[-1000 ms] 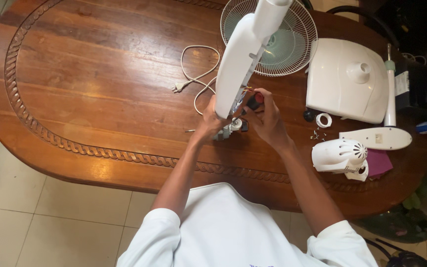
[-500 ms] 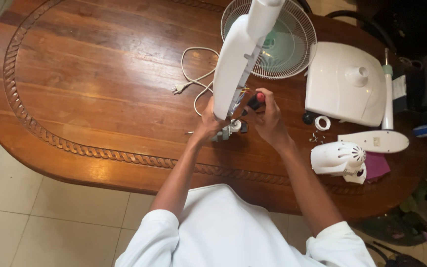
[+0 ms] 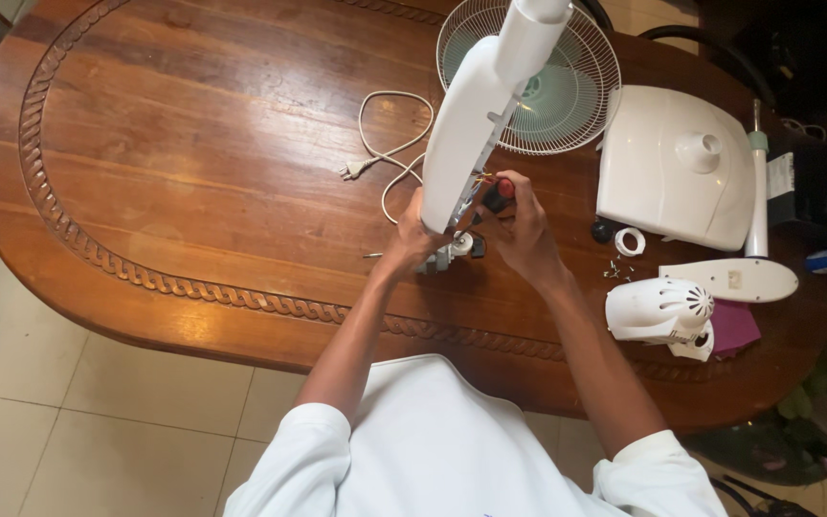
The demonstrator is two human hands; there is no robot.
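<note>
A tall white fan stand housing [image 3: 476,115] stands tilted on the brown wooden table [image 3: 193,172]. My left hand [image 3: 413,239] grips its lower end, where a small metal part shows. My right hand [image 3: 521,230] holds a screwdriver with a red and black handle [image 3: 498,196] against the open side of the housing, where thin wires show. A white power cord with plug [image 3: 385,153] lies looped on the table left of the housing.
A round wire fan grille with green blades [image 3: 547,86] lies behind the housing. To the right lie a white fan base [image 3: 677,168], a white pole [image 3: 756,182], a white cover plate [image 3: 729,280], a white motor cover [image 3: 658,308], a small ring [image 3: 629,241] and loose screws [image 3: 614,271].
The view has shifted slightly. My hands and the housing stay in nearly the same place, with the screwdriver still at the housing's open side.
</note>
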